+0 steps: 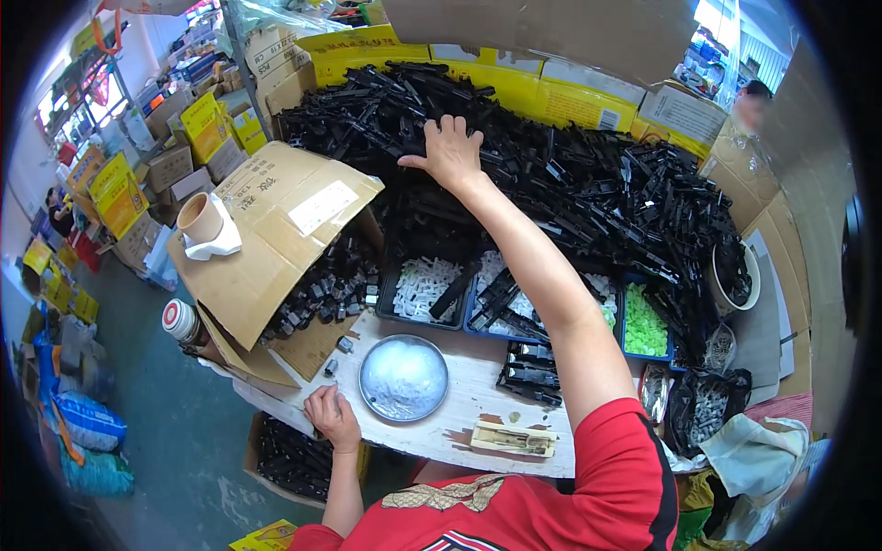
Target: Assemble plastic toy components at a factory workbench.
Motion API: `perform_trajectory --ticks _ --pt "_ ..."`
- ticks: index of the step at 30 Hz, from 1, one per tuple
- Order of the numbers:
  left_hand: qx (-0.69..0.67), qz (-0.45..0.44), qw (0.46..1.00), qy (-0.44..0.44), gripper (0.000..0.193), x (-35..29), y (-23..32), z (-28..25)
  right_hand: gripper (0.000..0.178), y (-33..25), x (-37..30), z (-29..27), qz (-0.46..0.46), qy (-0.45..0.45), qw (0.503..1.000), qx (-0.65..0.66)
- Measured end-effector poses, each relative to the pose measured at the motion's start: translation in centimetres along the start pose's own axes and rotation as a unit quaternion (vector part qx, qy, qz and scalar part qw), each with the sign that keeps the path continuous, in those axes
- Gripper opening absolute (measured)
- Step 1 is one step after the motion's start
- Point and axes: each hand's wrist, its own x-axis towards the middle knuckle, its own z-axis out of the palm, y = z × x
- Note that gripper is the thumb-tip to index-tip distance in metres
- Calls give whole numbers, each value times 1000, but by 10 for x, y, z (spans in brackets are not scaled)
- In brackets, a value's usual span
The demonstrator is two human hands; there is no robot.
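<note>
My right hand (pixel 450 151) is stretched far forward over a large heap of black plastic parts (pixel 570 188), its fingers spread and the thumb out to the left. No part shows in its grip. At the table's near left edge, my left hand (pixel 333 419) is loosely curled, and what its fingers hold, if anything, is hidden. Just beyond it lie two small black-and-silver pieces (pixel 331 368). Beside that hand stands a round metal dish (pixel 432 412) with a whitish, shiny content. Several black assemblies (pixel 530 375) lie in a row under my right forearm.
Trays hold white pieces (pixel 425 288) and light green pieces (pixel 647 321). A cream-coloured fixture (pixel 513 440) lies on the near edge. At left, a cardboard flap (pixel 266 220) carries a tape roll (pixel 200 218) above more small parts. Cardboard walls surround the heap; a person (pixel 749 115) is beyond.
</note>
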Motion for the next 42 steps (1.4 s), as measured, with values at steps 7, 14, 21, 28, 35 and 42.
perform_trajectory --ticks 7,14,21,28,35,42 --pt "1 0 1000 1 18 0 1 0 78 10 -11 -1 -1 3 1000 -13" --pt "-1 -1 1000 -1 18 0 2 1 72 12 -23 -3 -59 -4 998 -15" --pt "-2 -1 1000 3 17 1 3 0 71 38 -34 -11 -93 -23 995 31" --pt "6 -1 1000 -1 16 1 3 -1 81 31 -41 -19 -110 -79 991 -19" --pt "14 5 1000 -1 16 1 5 0 73 46 -37 -17 -76 -33 995 49" --pt "18 0 1000 -2 16 -1 2 -1 29 63 -38 -17 -113 -26 985 127"
